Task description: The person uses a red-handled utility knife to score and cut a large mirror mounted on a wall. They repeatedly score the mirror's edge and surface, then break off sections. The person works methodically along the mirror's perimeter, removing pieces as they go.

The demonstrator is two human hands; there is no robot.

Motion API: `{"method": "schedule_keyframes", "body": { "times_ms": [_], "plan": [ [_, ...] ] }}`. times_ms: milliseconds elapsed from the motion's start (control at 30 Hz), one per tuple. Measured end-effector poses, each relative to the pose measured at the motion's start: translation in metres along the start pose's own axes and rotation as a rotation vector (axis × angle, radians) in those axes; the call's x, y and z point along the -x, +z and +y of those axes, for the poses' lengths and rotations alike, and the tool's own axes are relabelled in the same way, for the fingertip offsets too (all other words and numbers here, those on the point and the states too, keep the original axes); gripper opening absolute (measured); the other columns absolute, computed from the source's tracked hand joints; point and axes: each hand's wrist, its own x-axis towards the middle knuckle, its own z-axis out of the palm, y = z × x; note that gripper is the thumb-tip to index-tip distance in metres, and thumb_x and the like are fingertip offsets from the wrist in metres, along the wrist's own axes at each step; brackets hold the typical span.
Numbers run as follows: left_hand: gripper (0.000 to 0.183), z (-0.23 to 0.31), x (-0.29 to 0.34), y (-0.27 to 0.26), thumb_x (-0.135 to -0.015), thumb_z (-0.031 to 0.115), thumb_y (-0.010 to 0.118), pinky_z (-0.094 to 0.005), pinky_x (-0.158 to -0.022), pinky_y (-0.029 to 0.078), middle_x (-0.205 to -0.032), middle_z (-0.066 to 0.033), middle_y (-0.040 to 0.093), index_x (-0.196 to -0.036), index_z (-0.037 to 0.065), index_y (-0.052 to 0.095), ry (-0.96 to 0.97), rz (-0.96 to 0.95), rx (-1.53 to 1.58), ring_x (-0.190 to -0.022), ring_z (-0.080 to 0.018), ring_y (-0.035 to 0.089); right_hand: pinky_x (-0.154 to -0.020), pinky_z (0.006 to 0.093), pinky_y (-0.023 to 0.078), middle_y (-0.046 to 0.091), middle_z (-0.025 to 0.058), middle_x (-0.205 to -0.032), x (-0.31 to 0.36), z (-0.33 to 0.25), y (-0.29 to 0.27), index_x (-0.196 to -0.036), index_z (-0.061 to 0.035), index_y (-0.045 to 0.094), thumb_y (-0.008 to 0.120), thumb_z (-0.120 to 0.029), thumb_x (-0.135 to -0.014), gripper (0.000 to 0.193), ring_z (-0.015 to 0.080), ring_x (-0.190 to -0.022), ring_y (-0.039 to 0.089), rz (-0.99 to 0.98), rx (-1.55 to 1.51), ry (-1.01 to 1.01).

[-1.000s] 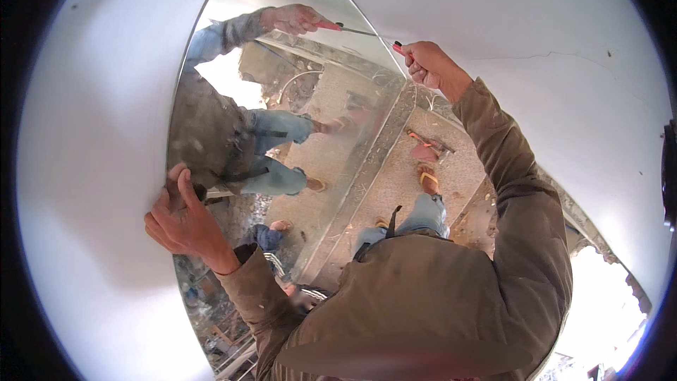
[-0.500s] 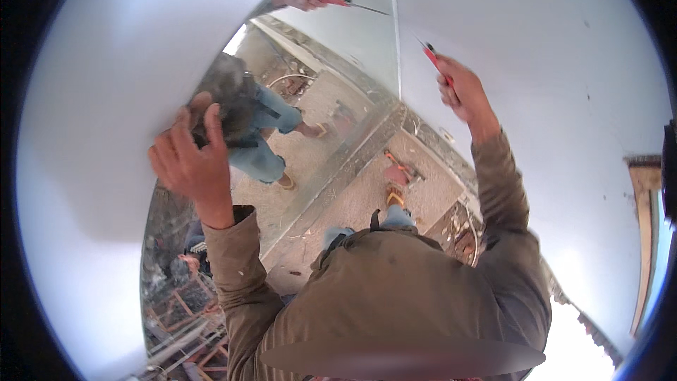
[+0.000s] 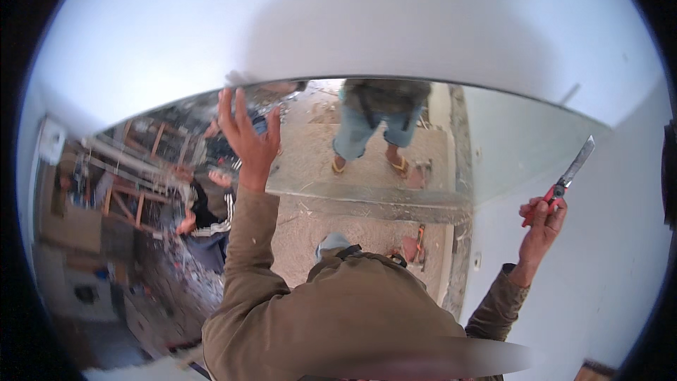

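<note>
A large mirror point(image 3: 525, 144) stands against the white wall in front of me, reflecting my blue jeans and sandals. My left hand point(image 3: 250, 142) is raised to its upper edge with fingers stretched and spread. The fingertips are at the edge; whether they press on it I cannot tell. Off to the right, my right hand point(image 3: 541, 233) is closed round the red handle of a knife point(image 3: 575, 167). Its long silver blade points up and away, apart from the mirror's right corner.
On the floor lies a tool with an orange handle point(image 3: 420, 241). At the left a person in dark striped clothing point(image 3: 211, 208) sits low, near wooden frames point(image 3: 134, 204) and scattered debris. A small white fitting point(image 3: 477, 261) is on the right wall.
My view has turned to the right, so the mirror's upper edge now runs across. My right hand has come lower and farther right with the knife. The left hand stays by the mirror's edge.
</note>
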Motion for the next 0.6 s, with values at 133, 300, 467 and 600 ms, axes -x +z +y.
{"method": "schedule_keyframes", "body": {
  "times_ms": [133, 300, 467, 600],
  "plan": [
    [0.074, -0.071, 0.003, -0.017, -0.092, 0.036, 0.079, -0.057, -0.118, 0.034, -0.151, -0.0249, 0.045, -0.149, 0.0, 0.047, 0.009, -0.073, -0.135, -0.144, -0.0442, 0.041, -0.063, 0.023, 0.045, 0.06, 0.0026, -0.091, -0.029, -0.048, 0.056, -0.126, -0.002, 0.057, 0.061, -0.034, -0.106, 0.038, 0.009, -0.071, 0.054, -0.31, 0.153, -0.185],
    [0.074, -0.123, 0.006, -0.034, -0.093, 0.042, 0.076, -0.0589, -0.119, 0.033, -0.151, -0.0217, 0.046, -0.148, 0.002, 0.048, -0.002, -0.147, -0.163, -0.145, -0.0407, 0.041, -0.065, 0.0242, 0.046, 0.065, 0.0057, -0.097, -0.029, -0.11, 0.144, -0.131, 0.0002, 0.059, 0.06, -0.03, -0.106, 0.039, 0.0092, -0.07, 0.05, -0.463, 0.318, -0.43],
    [0.073, -0.189, 0.0, -0.042, -0.094, 0.046, 0.073, -0.061, -0.118, 0.033, -0.148, -0.0215, 0.048, -0.147, 0.001, 0.049, -0.011, -0.095, -0.164, -0.143, -0.0412, 0.043, -0.075, 0.0321, 0.054, 0.073, 0.0155, -0.11, -0.019, -0.158, 0.221, -0.135, 0.0001, 0.059, 0.059, -0.013, -0.104, 0.034, 0.0178, -0.084, 0.067, -0.589, 0.493, -0.668],
    [0.075, -0.253, 0.01, -0.058, -0.094, 0.049, 0.072, -0.0609, -0.119, 0.033, -0.148, -0.0228, 0.048, -0.146, 0.0, 0.049, -0.039, -0.053, -0.11, -0.143, -0.0416, 0.044, -0.086, 0.0374, 0.057, 0.073, 0.0199, -0.117, 0.005, -0.193, 0.291, -0.135, -0.0022, 0.063, 0.059, -0.004, -0.101, 0.034, 0.0278, -0.102, 0.074, -0.672, 0.525, -0.808]
  ]
}}
